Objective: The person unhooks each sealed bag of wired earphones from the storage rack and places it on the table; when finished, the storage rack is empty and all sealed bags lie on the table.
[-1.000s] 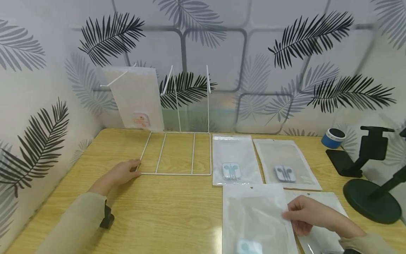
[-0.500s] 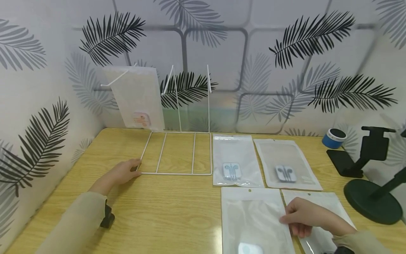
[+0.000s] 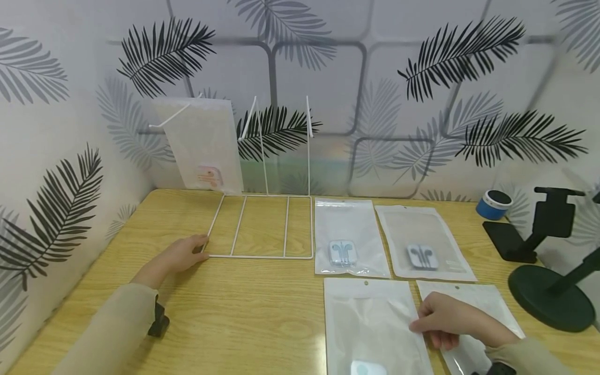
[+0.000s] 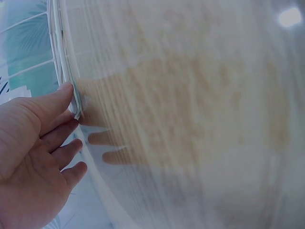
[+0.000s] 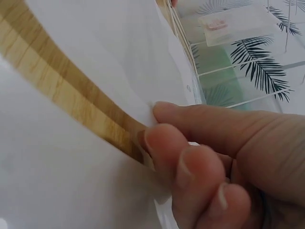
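My left hand (image 3: 178, 256) pinches the front left corner of a white wire rack (image 3: 260, 257) between thumb and index finger; the other fingers are spread loosely in the left wrist view. At the front right, my right hand (image 3: 450, 319) pinches the right edge of a white zip bag (image 3: 370, 323) with a hole in its top. A white earphone case (image 3: 367, 367) shows inside, cut off by the frame. In the right wrist view, the thumb (image 5: 167, 112) presses the bag edge against the fingers. One bag (image 3: 203, 140) with an orange-looking earphone case hangs on the rack's left hook.
Two more earphone bags, one (image 3: 349, 224) beside the rack and one (image 3: 422, 229) to its right, lie on the wooden table (image 3: 244, 323). Another bag (image 3: 478, 302) lies partly under my right hand. A black stand (image 3: 550, 297) and a blue round object (image 3: 494, 203) stand at the right.
My right hand has drawn the front bag slightly left and toward me, so its top edge now lies just below the bag behind it. My left hand has stayed on the rack corner.
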`<state>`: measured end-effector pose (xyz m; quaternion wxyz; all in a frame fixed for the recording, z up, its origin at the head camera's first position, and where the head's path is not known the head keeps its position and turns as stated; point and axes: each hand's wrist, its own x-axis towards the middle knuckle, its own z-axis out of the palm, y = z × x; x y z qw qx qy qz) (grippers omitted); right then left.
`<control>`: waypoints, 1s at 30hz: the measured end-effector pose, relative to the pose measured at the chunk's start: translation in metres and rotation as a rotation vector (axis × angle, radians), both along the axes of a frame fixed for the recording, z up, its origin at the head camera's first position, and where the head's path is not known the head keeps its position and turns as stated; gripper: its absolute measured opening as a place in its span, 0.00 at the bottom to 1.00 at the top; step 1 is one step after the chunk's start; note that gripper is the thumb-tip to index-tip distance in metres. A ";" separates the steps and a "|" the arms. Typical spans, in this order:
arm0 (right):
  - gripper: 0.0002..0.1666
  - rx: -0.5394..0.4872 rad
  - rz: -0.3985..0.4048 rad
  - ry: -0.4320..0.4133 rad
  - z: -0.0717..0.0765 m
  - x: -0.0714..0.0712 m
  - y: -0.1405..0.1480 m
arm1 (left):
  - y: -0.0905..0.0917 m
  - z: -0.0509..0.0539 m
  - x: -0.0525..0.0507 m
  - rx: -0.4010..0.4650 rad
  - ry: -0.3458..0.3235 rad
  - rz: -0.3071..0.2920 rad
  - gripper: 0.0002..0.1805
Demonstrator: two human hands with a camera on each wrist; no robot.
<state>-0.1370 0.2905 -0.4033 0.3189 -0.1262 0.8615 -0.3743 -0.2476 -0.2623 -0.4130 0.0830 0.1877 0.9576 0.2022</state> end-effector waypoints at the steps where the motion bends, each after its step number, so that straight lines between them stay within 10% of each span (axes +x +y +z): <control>1: 0.24 -0.001 0.005 0.002 0.000 0.000 0.000 | 0.000 0.000 0.000 -0.001 -0.001 0.000 0.29; 30: 0.21 0.129 -0.020 0.042 0.028 -0.012 -0.010 | 0.001 0.002 0.001 0.008 -0.018 0.011 0.29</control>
